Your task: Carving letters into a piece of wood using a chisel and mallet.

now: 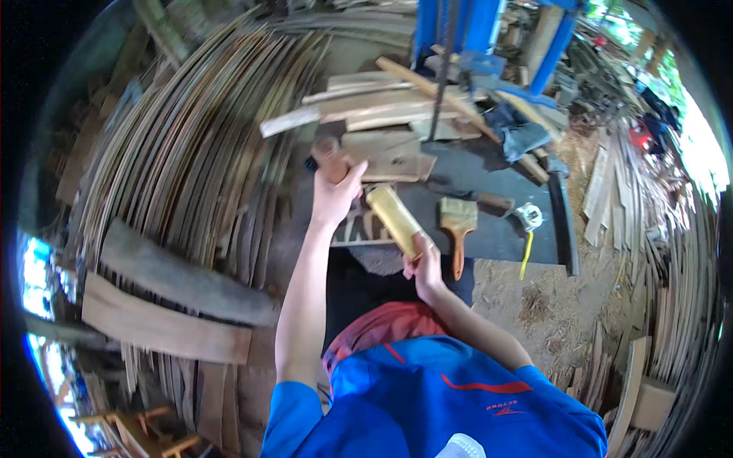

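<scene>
My left hand (336, 195) is closed around a rounded brown wooden piece (328, 156), blurred and partly hidden by the fingers, so its kind is unclear. My right hand (424, 267) grips the near end of a pale yellowish wooden block (394, 217), which slants up and left toward the left hand. A paintbrush (458, 221) with wide bristles and an orange-brown handle lies right of the block. Behind it rests a dark tool with a brown wooden handle (495, 202). Farther right is a white tape measure (529, 216) with some yellow tape out.
Under the hands is a dark worktable (508, 240). Boards (389, 156) are piled on its far side, near a blue metal machine (477, 38). Long thin planks (183, 145) fill the left, and wider boards (164, 317) lie nearer. More planks (611, 183) lie at right.
</scene>
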`<state>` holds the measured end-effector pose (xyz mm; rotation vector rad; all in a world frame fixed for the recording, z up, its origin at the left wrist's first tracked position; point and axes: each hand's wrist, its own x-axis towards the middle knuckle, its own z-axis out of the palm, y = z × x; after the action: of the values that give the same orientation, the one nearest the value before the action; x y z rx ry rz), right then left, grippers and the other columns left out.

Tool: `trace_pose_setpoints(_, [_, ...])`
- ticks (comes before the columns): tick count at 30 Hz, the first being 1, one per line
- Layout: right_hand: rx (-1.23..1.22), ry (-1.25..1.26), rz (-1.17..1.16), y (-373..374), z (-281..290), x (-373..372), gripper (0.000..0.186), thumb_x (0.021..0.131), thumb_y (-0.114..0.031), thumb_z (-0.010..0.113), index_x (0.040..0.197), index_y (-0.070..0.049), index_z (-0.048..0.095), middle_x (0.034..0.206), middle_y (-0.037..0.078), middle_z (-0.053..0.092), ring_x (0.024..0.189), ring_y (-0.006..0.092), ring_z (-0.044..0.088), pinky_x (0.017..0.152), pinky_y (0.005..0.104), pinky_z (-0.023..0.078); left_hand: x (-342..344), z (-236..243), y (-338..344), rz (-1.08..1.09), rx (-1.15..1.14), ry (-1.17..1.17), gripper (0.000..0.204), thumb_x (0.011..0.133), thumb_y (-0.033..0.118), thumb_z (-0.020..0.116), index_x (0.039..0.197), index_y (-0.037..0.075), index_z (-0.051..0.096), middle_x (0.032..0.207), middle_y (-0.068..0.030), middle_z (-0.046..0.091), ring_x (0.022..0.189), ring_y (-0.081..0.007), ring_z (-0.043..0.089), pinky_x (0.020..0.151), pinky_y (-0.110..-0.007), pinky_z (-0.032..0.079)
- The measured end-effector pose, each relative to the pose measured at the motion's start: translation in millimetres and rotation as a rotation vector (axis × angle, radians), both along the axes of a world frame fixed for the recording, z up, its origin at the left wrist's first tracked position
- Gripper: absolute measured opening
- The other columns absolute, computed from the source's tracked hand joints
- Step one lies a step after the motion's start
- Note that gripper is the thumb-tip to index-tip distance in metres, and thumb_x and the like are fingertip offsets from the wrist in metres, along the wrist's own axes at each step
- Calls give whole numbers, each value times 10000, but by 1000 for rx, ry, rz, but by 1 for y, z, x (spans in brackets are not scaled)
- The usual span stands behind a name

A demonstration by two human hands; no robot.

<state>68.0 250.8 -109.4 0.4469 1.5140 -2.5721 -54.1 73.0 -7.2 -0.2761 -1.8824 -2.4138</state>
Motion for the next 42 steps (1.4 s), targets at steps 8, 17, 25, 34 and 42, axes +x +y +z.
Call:
trace_pose_setpoints(8, [-43, 4, 63, -4, -13, -4, 446, 1019, -494, 440, 1007, -54, 511, 575, 33, 485, 420, 101, 403, 392, 255, 321, 23, 4, -56, 360, 399, 114, 281, 915, 102, 685, 781, 125, 439, 563, 34, 384, 469, -91, 377, 517, -296, 379])
trace_pose_setpoints(17, [-13, 10, 68, -3, -10, 0, 452, 1021, -481, 435, 1061, -41, 530, 592, 38, 498, 410, 95, 392, 392, 247, 321, 21, 10, -52, 345, 206, -3, 224, 924, 123, 709, 852, 81, 501, 676, 37, 448, 591, -77, 432, 631, -280, 426])
trace_pose_setpoints(25, [-15, 20, 84, -1, -12, -4, 448, 1018, -486, 455, 1030, -42, 517, 591, 37, 506, 416, 89, 404, 391, 245, 328, -5, 9, -39, 381, 71, 59, 232, 945, 174, 693, 861, 58, 511, 706, 19, 489, 603, -69, 478, 604, -259, 462])
trace_pose_setpoints(34, [-15, -1, 53, -2, -17, -3, 459, 1017, -488, 439, 1056, -41, 532, 606, 47, 496, 395, 111, 392, 376, 259, 319, -5, 14, -32, 403, 7, 45, 254, 937, 189, 704, 831, 69, 507, 692, 19, 502, 608, -77, 484, 611, -262, 436])
trace_pose_setpoints(42, [-28, 42, 81, 4, -22, 5, 386, 1015, -452, 477, 1021, -67, 505, 607, 61, 523, 417, 113, 438, 381, 258, 351, 13, 5, -35, 290, -112, 224, 413, 865, 75, 759, 1175, 46, 488, 836, 21, 525, 784, -64, 543, 705, -220, 466])
